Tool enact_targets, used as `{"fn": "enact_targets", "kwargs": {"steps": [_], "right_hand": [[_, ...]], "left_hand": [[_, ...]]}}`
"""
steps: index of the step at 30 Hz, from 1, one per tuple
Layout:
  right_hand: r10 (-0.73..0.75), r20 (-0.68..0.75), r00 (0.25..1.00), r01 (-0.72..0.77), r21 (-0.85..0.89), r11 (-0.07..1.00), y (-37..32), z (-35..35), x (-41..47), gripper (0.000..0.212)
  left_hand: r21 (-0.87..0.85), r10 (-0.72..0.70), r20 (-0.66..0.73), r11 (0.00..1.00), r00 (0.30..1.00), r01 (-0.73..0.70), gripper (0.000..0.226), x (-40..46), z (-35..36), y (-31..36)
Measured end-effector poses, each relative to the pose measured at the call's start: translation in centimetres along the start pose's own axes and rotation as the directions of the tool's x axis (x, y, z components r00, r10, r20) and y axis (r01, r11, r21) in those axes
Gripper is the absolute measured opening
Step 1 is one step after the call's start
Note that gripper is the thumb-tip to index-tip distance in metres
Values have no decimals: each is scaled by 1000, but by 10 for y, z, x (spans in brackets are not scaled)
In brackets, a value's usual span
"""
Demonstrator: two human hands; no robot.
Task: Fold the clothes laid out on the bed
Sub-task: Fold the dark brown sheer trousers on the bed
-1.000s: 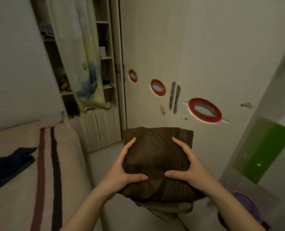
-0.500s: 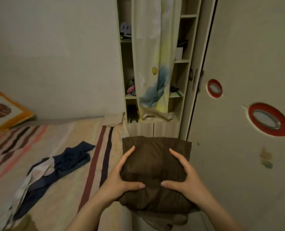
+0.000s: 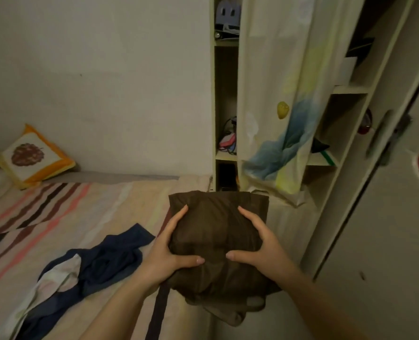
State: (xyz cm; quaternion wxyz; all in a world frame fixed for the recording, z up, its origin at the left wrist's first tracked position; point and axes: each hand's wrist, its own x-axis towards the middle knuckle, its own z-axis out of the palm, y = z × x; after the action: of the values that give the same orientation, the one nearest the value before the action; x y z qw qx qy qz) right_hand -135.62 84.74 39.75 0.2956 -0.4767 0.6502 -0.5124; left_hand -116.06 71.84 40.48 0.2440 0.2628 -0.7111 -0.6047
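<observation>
Bundle: folded brown garment [image 3: 218, 241] held in the air over the right edge of the bed [image 3: 105, 207], its far corners square, a loose flap hanging below.
Left hand [image 3: 169, 251]: grips the bundle's left side, fingers curled under, thumb across the top.
Right hand [image 3: 260, 244]: grips the right side the same way, thumb tip near the left thumb, not touching.
Still to fold: navy garment [image 3: 100, 263] lying crumpled on the striped sheet, left of the bundle.
Edges: shelf unit [image 3: 224, 119] with a hanging curtain [image 3: 277, 119] stands just past the bed end; wardrobe door [image 3: 387, 217] close on the right.
Open room: bare sheet between the navy garment and the cushion [image 3: 34, 155] by the wall.
Change: view has swung left since a second ago; more bed, less wardrobe; grip unchanged.
</observation>
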Motion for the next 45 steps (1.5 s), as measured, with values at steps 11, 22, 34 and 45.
{"fn": "enact_targets", "kwargs": {"steps": [11,22,34,45], "right_hand": [[59,283,957,-73,41,996,62,-20,253,88],[231,198,953,-213,-108,971,143,21,467,93],[531,-65,845,-535,-119,836,283,114,702,89],[632,-349,692,-704,-131,698,418,136,759,84]], "left_hand": [[-116,-143,-211,986,967,121,102,189,-49,-41],[-40,-262,-94,965,960,260,102,398,-151,-134],[84,-404,104,914,909,397,104,662,-271,-321],[163,-380,221,923,898,350,108,780,-251,-481]]}}
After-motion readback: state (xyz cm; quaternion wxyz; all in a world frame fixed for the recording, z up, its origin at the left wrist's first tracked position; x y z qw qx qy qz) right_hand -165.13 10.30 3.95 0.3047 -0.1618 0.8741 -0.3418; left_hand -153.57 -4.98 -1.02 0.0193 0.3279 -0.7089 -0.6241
